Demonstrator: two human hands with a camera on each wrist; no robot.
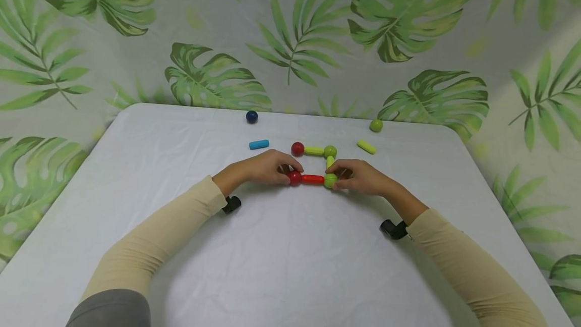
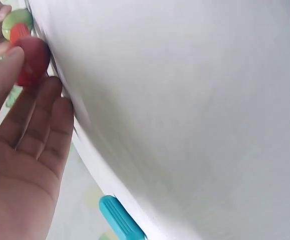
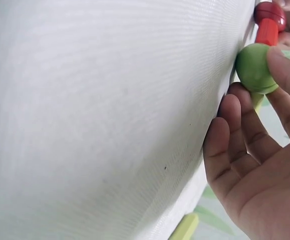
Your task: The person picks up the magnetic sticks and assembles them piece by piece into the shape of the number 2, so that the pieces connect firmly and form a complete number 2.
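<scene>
My left hand [image 1: 271, 166] holds the near red ball [image 1: 295, 178] between thumb and fingers. From that ball a red rod [image 1: 313, 179] runs right to a green ball [image 1: 330, 181], which my right hand [image 1: 363, 176] pinches. Behind it, a yellow-green rod [image 1: 330, 161], partly covered by the right fingertips, leads to a second green ball [image 1: 330, 151]. Another yellow-green rod [image 1: 314, 151] links that one to the far red ball [image 1: 297, 149]. Together they form a shape open on its left side, lying on the white table. The left wrist view shows the thumb on the red ball [image 2: 34, 62].
A blue rod [image 1: 259, 144] and a dark blue ball [image 1: 251, 117] lie behind the left hand. A loose yellow-green rod [image 1: 366, 147] and a loose green ball [image 1: 376, 125] lie at the back right. A leaf-patterned cloth [image 1: 299, 92] hangs behind the white table [image 1: 281, 266].
</scene>
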